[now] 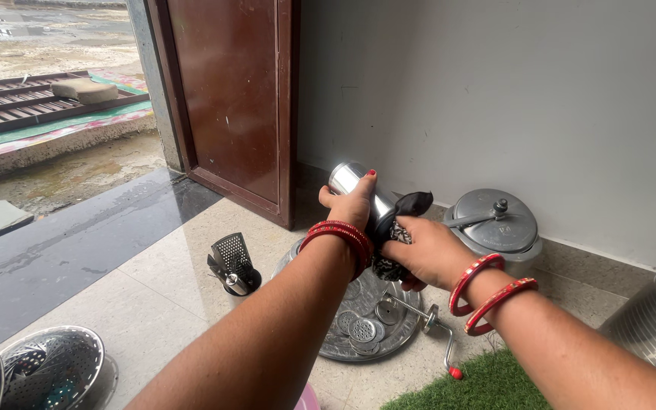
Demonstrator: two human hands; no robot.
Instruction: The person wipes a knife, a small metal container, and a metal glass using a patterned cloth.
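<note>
Above the round steel tray (402, 343), left hand (352, 203) grips the shiny steel cylinder (357, 184); right-hand fingers (411, 279) pinch the black patterned cloth (398, 226) — best rub firmly, cylinder steady.

I have just one view, from the camera on the head, looking forward and down over both forearms from close range. It faces the grey wall (495, 91) and the brown door (229, 91), with the tiled floor (161, 296) below and open ground beyond the doorway at upper left.
</note>
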